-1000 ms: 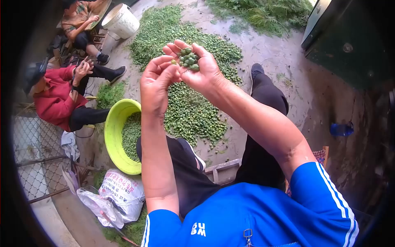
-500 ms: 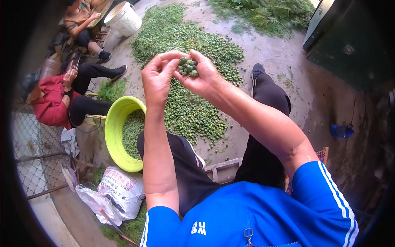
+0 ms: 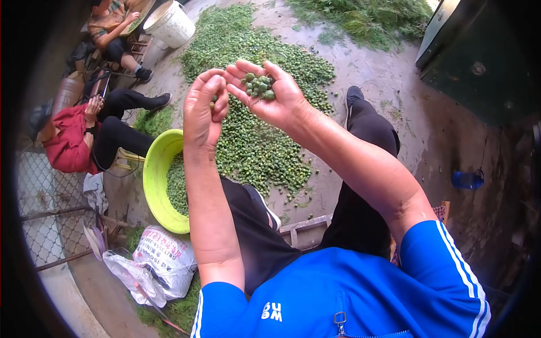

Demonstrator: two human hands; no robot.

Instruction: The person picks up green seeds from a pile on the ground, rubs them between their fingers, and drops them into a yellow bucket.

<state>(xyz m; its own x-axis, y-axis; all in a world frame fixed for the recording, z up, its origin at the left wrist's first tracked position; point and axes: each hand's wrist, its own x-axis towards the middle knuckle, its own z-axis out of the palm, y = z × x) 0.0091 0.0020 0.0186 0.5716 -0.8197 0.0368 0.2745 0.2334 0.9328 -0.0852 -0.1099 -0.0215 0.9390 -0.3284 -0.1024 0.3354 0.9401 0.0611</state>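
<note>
My right hand is turned palm up, its fingers stretched out, cradling a small heap of knobbly green seed cones. Beside it, my left hand has its fingers curled, and a small green cone shows between thumb and fingers. The left fingertips are close to the right hand's fingers. Below both hands, a wide pile of similar green cones spreads over the floor. At the left of my leg a yellow-green bucket is tilted, with many small green pieces inside.
Green leafy branches lie at the back. A white bucket stands at the back left. Two people sit at the left, one in a red top. A white printed sack is near my left elbow; a dark green cabinet is at right.
My left hand has drawn back left from the right palm and curled around a cone. The right hand has opened flatter under its heap.
</note>
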